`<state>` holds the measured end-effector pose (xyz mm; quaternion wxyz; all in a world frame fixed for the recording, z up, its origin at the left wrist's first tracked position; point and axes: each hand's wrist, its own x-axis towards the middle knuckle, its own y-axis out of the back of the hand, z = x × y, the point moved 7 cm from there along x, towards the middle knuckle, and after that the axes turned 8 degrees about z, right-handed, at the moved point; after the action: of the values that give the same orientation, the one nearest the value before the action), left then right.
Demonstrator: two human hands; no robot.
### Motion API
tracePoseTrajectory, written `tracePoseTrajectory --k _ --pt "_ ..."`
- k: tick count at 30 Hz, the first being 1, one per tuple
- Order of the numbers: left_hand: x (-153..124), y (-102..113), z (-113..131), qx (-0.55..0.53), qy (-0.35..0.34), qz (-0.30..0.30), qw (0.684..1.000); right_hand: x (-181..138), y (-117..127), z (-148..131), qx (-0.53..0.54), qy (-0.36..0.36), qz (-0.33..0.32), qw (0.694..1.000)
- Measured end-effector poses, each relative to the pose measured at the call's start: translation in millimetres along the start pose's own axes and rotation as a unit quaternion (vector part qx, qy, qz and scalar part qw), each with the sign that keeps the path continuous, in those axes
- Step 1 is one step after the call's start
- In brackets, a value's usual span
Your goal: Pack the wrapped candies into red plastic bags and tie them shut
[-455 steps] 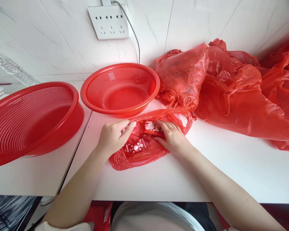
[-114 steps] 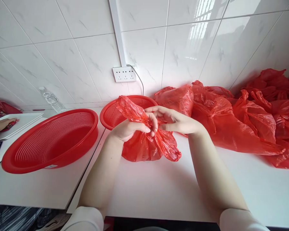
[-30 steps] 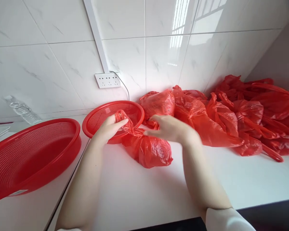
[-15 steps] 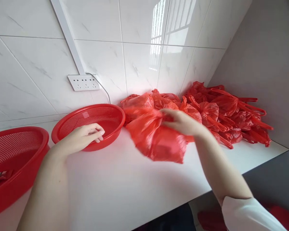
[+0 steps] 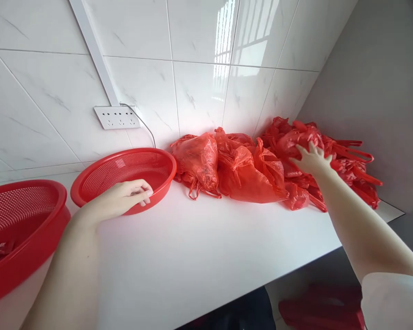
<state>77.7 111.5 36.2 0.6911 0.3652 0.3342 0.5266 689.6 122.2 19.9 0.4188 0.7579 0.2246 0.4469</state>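
Observation:
My left hand (image 5: 132, 195) hangs in front of the near rim of a red perforated plastic basket (image 5: 124, 156). Its fingers are loosely bent and nothing shows in them. On the right, my right hand (image 5: 313, 160) has its fingers spread over a red plastic bag (image 5: 301, 138) on top of a heap of similar bags. The palm side is hidden. Left of that hand, a full-looking red bag (image 5: 251, 178) and a knotted red bag (image 5: 199, 160) lie against the wall.
A second red basket (image 5: 55, 220) stands at the left edge with a small dark red packet (image 5: 0, 249) in it. All rest on a white tabletop (image 5: 192, 256). A power strip (image 5: 117, 118) with a cable is on the tiled wall. Something red (image 5: 320, 309) is below the table.
My right hand has moved right with the bag it gripped, which now appears on the right heap, and its fingers have spread. My left hand has barely moved.

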Motion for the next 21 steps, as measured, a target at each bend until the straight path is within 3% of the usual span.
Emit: tracePoseTrajectory --k 2,4,9,13,17,21 --pt "-1.0 0.2 0.8 -0.005 -0.006 -0.002 1.000 -9.1 -17.9 -0.6 0.009 0.000 -0.035 0.999" --pt "-1.9 0.8 1.3 -0.006 -0.009 -0.003 1.000 -12.3 -18.7 -8.4 0.007 -0.003 -0.043 0.999" --pt "-1.7 1.1 -2.3 0.003 -0.007 -0.005 1.000 -23.5 21.7 -69.2 0.003 0.063 0.020 0.998" --pt "-2.1 0.7 -5.9 0.003 -0.003 -0.009 1.000 -54.9 7.0 -110.4 0.025 0.111 -0.097 0.989" --pt "-5.6 0.9 -5.9 0.008 0.012 -0.014 1.000 -66.6 -20.4 -105.5 -0.021 0.039 -0.120 0.992" --pt "-10.9 1.2 -1.4 0.016 0.016 -0.016 1.000 -56.7 -21.4 -101.9 -0.002 0.012 -0.085 0.996"
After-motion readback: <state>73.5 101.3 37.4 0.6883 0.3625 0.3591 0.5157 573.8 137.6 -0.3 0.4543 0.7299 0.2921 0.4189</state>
